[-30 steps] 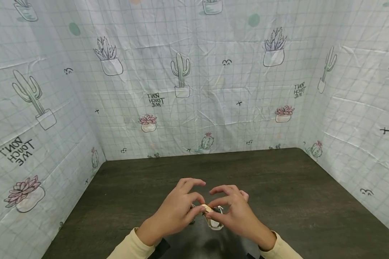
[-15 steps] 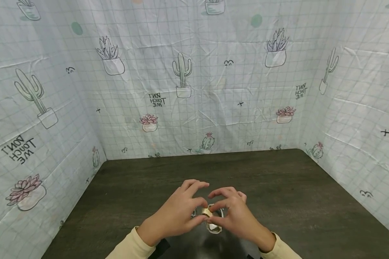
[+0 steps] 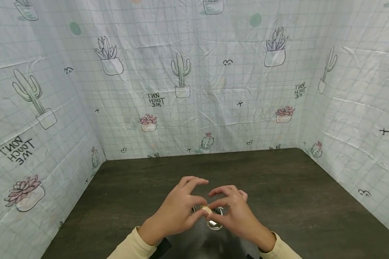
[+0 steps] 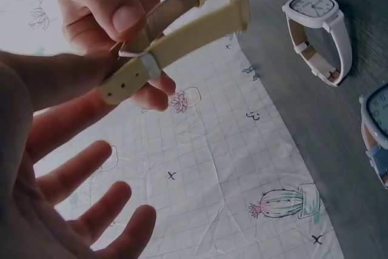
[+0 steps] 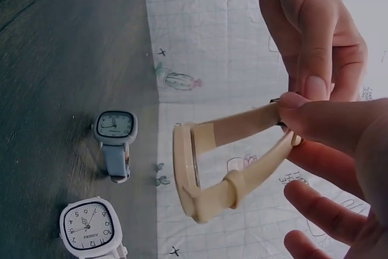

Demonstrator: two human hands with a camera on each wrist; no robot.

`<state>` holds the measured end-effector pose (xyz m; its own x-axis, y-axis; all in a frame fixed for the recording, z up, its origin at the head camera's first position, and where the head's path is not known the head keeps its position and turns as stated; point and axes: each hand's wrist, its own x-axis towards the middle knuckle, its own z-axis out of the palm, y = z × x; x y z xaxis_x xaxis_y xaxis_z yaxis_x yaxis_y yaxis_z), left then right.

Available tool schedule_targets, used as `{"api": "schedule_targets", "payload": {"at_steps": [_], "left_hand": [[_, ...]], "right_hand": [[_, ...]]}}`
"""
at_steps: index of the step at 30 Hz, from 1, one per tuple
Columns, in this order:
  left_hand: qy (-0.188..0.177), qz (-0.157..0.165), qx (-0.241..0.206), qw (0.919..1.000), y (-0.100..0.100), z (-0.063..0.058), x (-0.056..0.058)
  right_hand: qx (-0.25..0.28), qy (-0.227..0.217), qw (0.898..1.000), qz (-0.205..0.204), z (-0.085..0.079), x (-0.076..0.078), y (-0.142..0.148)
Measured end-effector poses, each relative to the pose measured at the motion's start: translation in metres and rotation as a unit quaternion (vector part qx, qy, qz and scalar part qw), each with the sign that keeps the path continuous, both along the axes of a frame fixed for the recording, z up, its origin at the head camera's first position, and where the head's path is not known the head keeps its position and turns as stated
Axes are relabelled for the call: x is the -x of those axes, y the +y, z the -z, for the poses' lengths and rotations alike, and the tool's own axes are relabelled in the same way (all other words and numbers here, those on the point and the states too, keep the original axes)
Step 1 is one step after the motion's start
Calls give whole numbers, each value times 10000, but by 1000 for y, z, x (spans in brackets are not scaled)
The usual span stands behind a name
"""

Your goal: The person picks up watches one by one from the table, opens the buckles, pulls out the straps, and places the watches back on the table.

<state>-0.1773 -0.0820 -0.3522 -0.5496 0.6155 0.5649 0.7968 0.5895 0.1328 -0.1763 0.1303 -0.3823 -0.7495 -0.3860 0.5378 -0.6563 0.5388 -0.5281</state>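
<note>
A cream wristwatch (image 3: 207, 209) with a cream strap is held up just above the dark wooden table (image 3: 278, 180), near its front edge. My left hand (image 3: 199, 205) pinches one strap end between thumb and forefinger, its other fingers spread. My right hand (image 3: 215, 206) pinches the strap by the buckle. In the left wrist view the cream watch (image 4: 182, 31) shows its punched strap and loop. The right wrist view shows the cream watch (image 5: 218, 171) as a closed-looking loop with its face edge-on.
A white watch (image 4: 318, 25) and a light-blue watch (image 4: 377, 128) lie on the table under the hands; they show as the white watch (image 5: 90, 225) and the blue watch (image 5: 115, 141). A cactus-print sheet (image 3: 194, 90) walls the table at the back and on both sides.
Both hands stay close together near the table's front edge. The cream watch has turned a little between the fingers and sits more hidden behind them.
</note>
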Motion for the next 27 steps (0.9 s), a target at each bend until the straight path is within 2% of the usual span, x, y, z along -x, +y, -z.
{"api": "schedule_targets", "payload": {"at_steps": [7, 21, 27], "left_hand": [[-333, -64, -570, 9978, -2, 1, -2], [-133, -174, -409, 9989, -4, 4, -2], [-455, -239, -507, 9974, -4, 3, -3]], "right_hand": [[41, -217, 9996, 147, -2, 0, 2], [101, -135, 9997, 198, -2, -1, 3], [102, -39, 9997, 236, 0, -1, 4]]}}
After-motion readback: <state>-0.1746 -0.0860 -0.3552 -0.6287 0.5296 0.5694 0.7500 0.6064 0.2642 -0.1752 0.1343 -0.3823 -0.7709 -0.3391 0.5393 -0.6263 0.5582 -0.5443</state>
